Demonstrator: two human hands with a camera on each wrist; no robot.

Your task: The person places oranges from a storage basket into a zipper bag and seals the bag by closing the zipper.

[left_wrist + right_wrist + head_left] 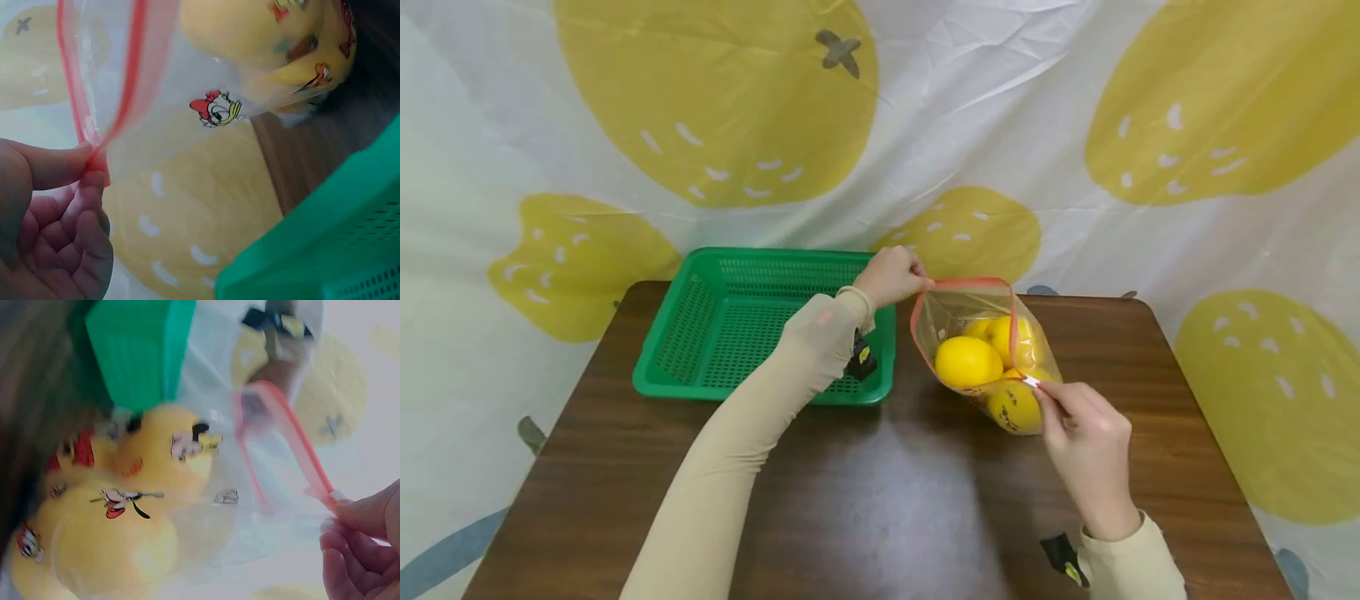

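Observation:
A clear zip bag with a red-orange rim and printed cartoon figures holds several yellow lemons. Its mouth gapes toward the head camera. My left hand pinches the bag's far left corner between thumb and forefinger; the left wrist view shows the red strip in that grip. At the near right side, my right hand pinches the white zip slider on the rim. In the right wrist view, lemons bulge in the bottom of the bag.
Left of the bag stands a green plastic basket with slotted walls, partly behind my left forearm. Both stand on a dark wooden table. A white cloth with yellow fruit prints hangs behind the table and along its sides.

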